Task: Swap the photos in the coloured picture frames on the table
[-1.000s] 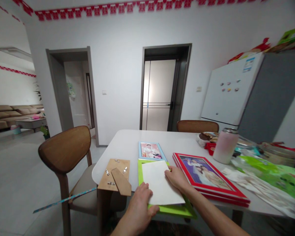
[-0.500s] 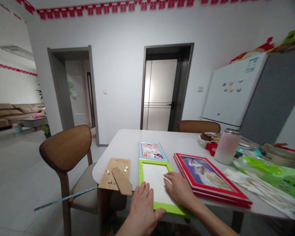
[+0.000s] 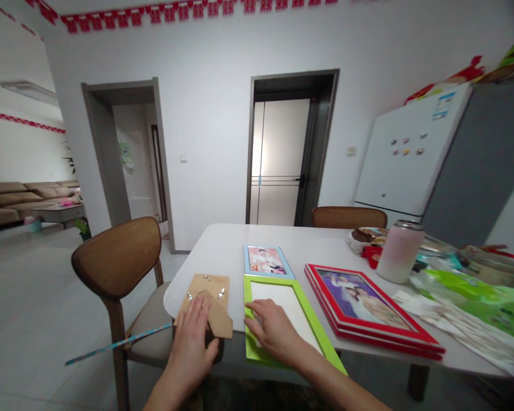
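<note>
A light-green picture frame (image 3: 317,319) lies at the table's near edge, with a white sheet (image 3: 289,302) inside it. My right hand (image 3: 272,331) lies across the frame, its fingers apart and their tips at the left border. To its left is a tan backing board (image 3: 216,282) with several metal clips and an angled stand leg (image 3: 218,319). My left hand (image 3: 192,334) rests over the near part of this board, fingers stretched out and thumb apart; it has not visibly lifted the board.
Beyond the green frame is a small blue photo frame (image 3: 285,260). Stacked red photo frames (image 3: 398,319) lie at right, near a pink-white bottle (image 3: 398,254), white cloth (image 3: 449,325) and green packaging (image 3: 475,297). A wooden chair (image 3: 117,257) stands left; a patterned strip (image 3: 120,343) sticks out there.
My left hand has moved left from the green frame onto the backing board. My right hand has shifted left across the white sheet to the frame's left border.
</note>
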The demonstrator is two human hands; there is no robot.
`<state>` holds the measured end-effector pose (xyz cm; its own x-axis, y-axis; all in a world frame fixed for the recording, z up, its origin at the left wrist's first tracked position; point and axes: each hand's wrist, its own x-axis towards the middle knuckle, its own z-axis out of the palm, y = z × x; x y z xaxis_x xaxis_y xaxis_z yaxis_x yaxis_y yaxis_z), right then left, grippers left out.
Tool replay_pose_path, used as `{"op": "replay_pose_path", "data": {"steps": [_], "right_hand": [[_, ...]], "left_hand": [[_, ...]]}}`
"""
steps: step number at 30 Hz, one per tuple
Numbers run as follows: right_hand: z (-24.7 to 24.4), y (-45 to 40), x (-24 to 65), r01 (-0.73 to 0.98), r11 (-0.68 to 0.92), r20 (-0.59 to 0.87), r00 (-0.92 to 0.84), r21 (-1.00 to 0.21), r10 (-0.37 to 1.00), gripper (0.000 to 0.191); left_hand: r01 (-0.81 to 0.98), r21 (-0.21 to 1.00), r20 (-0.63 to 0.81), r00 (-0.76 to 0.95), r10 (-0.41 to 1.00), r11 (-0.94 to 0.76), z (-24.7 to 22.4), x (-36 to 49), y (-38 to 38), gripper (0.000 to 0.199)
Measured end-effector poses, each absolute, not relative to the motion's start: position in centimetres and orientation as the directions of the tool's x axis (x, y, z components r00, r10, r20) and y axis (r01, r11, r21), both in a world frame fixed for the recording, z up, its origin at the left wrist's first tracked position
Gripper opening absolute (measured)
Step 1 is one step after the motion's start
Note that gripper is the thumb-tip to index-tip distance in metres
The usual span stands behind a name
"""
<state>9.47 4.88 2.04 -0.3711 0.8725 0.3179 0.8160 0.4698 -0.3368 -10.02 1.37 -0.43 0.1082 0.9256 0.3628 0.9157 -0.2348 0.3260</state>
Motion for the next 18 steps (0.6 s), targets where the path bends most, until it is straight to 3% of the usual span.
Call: {"op": "replay_pose_path", "data": {"steps": [5, 8, 11, 15, 18], "right_hand": [[1.5, 4.9, 2.8, 0.818, 0.493, 0.304, -0.409, -0.295, 0.860, 0.045], [0.9, 5.5, 1.4, 0.811, 0.486, 0.321, -0.388, -0.325, 0.864, 0.044], [1.0, 5.6, 2.1, 0.745, 0.500, 0.384, -0.347, -0.442, 0.856, 0.045], [2.1, 4.4, 5.9, 0.656, 0.550, 0.474, -0.315, -0.518, 0.822, 0.045], [2.7, 3.0, 10.0, 0.651, 0.517, 0.456, -0.282, -0.555, 0.844, 0.043]], "left_hand": [[0.967, 0.249, 0.230, -0.011, 0.973, -0.048, -1.7, -14.3, 4.3, 0.056], [0.949, 0.306, 0.215, 0.007, 0.977, -0.074, -2.0, -14.7, 5.0, 0.054], [0.916, 0.381, 0.244, 0.034, 0.969, -0.128, -1.4, -13.9, 4.7, 0.052], [0.858, 0.466, 0.303, 0.073, 0.950, -0.215, -0.1, -10.7, 3.6, 0.052], [0.796, 0.540, 0.289, 0.129, 0.949, -0.273, 1.0, -7.1, 2.7, 0.053]]}}
